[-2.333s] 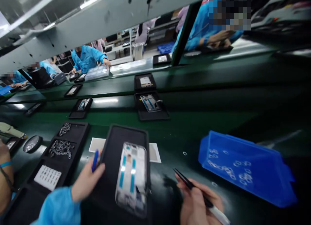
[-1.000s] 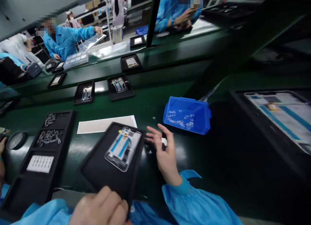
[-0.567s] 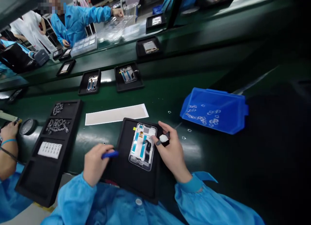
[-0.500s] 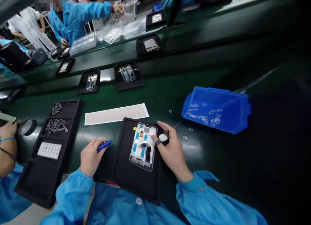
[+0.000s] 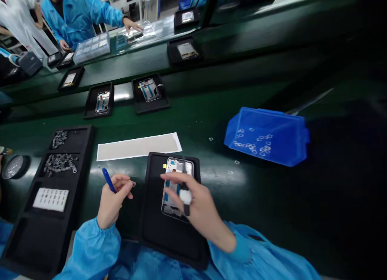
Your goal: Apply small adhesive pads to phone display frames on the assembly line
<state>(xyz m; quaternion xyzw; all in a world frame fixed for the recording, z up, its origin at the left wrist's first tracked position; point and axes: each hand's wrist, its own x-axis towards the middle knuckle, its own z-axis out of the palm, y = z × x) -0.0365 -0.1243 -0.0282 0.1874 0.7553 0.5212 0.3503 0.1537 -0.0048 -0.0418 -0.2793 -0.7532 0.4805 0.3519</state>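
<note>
My left hand [image 5: 110,199] is closed left of the black tray. It keeps a blue pen [image 5: 108,179], tilted up between thumb and palm, and pinches a tiny part [image 5: 134,184] at the fingertips, too small to name. Over the tray, my right hand [image 5: 196,203] has thumb and fingers spread apart. On that hand sits a white pad [image 5: 185,197] with black bands at the fingers. Beneath it a phone frame [image 5: 171,203] with blue strips and a yellow tab lies in the black foam tray [image 5: 169,239]; the hand hides part of the frame.
A blue bin [image 5: 272,138] with small clear rings stands right. At left is a compartment tray [image 5: 81,163] holding small dark parts and a white block [image 5: 50,199]. A pale strip [image 5: 139,147] lies ahead. Trays with frames [image 5: 151,104] sit beyond; a co-worker [image 5: 87,13] stands behind.
My right hand has moved left, from the frame's right edge to above it. The pen in my left hand has swung upright, and a tiny part shows at the fingertips.
</note>
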